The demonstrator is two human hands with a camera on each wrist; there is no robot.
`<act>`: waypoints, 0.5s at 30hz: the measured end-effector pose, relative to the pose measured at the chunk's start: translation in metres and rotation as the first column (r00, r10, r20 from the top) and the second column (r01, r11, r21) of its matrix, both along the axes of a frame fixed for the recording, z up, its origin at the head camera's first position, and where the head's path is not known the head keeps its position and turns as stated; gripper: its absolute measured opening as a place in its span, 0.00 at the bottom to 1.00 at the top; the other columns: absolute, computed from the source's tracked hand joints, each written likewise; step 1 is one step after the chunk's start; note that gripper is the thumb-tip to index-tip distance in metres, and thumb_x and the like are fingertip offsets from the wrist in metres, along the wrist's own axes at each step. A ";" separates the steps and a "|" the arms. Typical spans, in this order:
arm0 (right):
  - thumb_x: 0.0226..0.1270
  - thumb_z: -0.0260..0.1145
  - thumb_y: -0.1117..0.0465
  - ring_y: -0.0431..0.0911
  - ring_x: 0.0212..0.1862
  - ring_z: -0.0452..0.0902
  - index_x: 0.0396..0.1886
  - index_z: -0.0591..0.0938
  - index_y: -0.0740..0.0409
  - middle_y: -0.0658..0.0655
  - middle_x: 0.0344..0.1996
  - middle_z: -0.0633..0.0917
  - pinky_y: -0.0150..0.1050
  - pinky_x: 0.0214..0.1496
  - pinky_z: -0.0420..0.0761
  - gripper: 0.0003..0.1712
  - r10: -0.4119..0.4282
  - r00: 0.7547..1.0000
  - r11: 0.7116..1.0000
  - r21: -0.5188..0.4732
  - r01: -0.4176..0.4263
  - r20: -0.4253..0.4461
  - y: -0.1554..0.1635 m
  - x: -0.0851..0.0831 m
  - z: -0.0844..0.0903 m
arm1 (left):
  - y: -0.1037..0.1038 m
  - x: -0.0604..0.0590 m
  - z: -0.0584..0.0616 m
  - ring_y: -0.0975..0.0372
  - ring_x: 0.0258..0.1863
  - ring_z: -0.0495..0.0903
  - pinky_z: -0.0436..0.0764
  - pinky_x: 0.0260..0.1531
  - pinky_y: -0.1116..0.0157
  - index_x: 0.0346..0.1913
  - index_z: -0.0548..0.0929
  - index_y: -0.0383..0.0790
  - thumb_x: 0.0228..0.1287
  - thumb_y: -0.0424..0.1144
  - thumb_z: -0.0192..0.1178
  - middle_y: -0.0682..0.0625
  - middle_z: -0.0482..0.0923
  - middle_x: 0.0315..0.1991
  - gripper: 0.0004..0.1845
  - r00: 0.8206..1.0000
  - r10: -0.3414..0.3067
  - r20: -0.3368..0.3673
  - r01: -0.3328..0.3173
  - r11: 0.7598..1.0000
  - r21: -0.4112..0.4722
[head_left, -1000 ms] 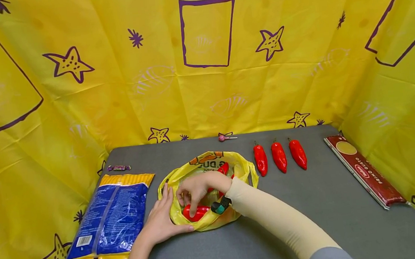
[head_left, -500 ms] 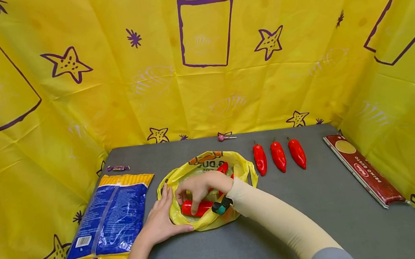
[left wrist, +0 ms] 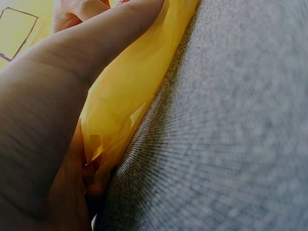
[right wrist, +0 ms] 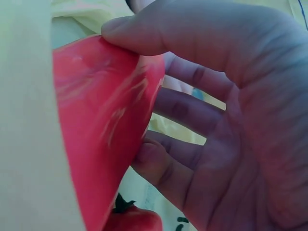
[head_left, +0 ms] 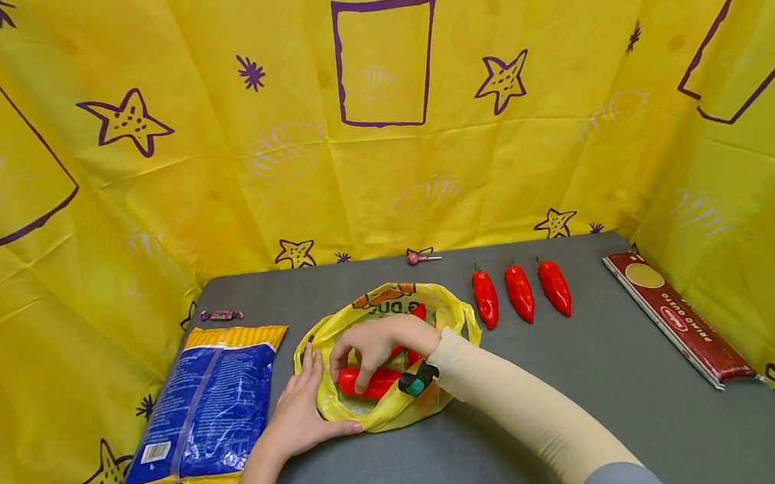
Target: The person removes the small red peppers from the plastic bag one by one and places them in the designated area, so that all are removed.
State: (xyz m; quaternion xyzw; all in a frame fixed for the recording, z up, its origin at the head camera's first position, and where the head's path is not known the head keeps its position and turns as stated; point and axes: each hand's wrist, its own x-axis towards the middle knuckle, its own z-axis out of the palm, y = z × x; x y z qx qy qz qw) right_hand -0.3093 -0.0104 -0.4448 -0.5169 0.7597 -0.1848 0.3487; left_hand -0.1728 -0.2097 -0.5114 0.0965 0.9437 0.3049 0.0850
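A yellow plastic bag (head_left: 382, 415) lies open on the grey table (head_left: 581, 402). My right hand (head_left: 365, 351) reaches into it and grips a red pepper (head_left: 371, 382); the right wrist view shows the fingers (right wrist: 163, 168) curled round the pepper (right wrist: 106, 144). Another red pepper (head_left: 417, 312) shows deeper in the bag. My left hand (head_left: 301, 411) rests flat against the bag's left rim, with its thumb along the front edge. The left wrist view shows the hand (left wrist: 53, 96) pressed on the yellow bag (left wrist: 130, 96).
Three red peppers (head_left: 520, 292) lie in a row right of the bag. A blue and yellow packet (head_left: 204, 408) lies at the left, a long red pasta box (head_left: 681, 318) at the right. A wrapped sweet (head_left: 222, 314) and a lollipop (head_left: 420, 257) sit near the back edge.
My right hand has lifted the red pepper a little inside the bag and turned it more level. The left hand has stayed on the bag's rim.
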 end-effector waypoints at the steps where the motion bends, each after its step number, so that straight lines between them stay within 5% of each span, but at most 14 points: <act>1: 0.64 0.80 0.59 0.39 0.52 0.78 0.53 0.87 0.45 0.40 0.49 0.84 0.29 0.54 0.79 0.19 -0.004 1.000 1.000 0.000 0.004 -0.003 0.001 0.000 0.001 | 0.000 0.000 0.000 0.28 0.81 0.46 0.55 0.72 0.26 0.86 0.43 0.35 0.44 0.79 0.74 0.41 0.26 0.87 0.80 1.000 0.001 0.002 -0.001 1.000 0.000; 15: 0.63 0.80 0.58 0.43 0.45 0.83 0.60 0.88 0.49 0.43 0.53 0.86 0.31 0.50 0.84 0.24 -0.078 0.997 0.996 -0.048 0.077 -0.026 0.021 -0.007 0.016 | 0.000 -0.001 -0.001 0.28 0.81 0.47 0.56 0.72 0.25 0.86 0.43 0.36 0.43 0.78 0.75 0.42 0.27 0.88 0.80 1.000 0.013 0.017 -0.013 1.000 -0.013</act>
